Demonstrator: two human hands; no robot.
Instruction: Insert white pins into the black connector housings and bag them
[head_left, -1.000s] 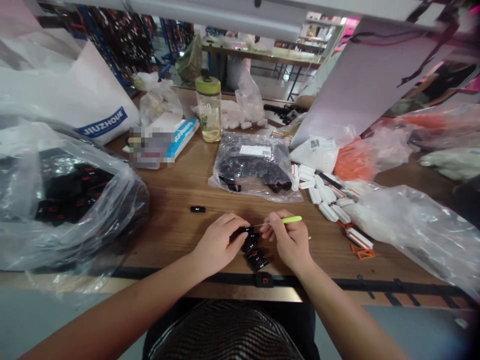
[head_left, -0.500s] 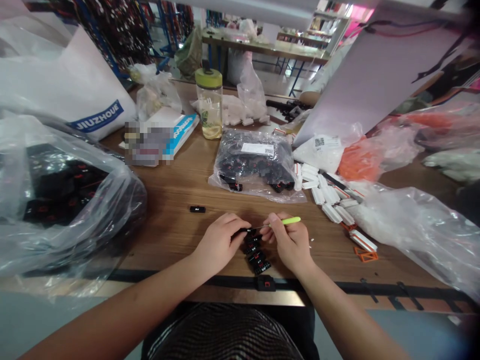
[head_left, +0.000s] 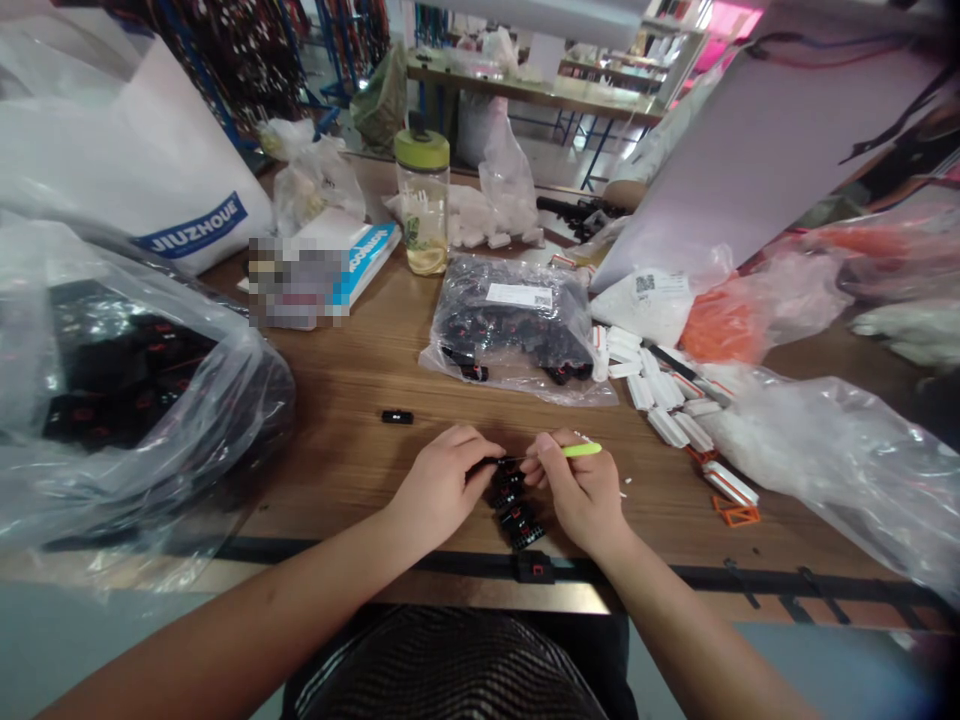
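Observation:
My left hand (head_left: 450,477) is closed on a small black plastic connector (head_left: 491,462), mostly covered by the fingers. Pinched in my right hand (head_left: 576,487) is a thin pick tool with a yellow-green handle (head_left: 582,450); its fine metal tip points left at the connector, and I cannot tell whether it touches. Just below the hands lie several black connectors (head_left: 519,525) with red parts, one behind another toward me. One more black connector (head_left: 534,568) sits on the dark strip at the table's front edge. A single small black piece (head_left: 397,416) lies left of my left hand.
A sealed bag of black connectors (head_left: 517,325) lies ahead. An open plastic bag of black parts (head_left: 135,380) stands left. White pieces (head_left: 660,400), orange clips (head_left: 739,514) and clear bags (head_left: 810,430) spread over the right. A bottle (head_left: 424,205) stands behind.
Both hands keep nearly the same place and grip. The pick's tip has shifted slightly at the connector, and small white bits now show behind my right hand.

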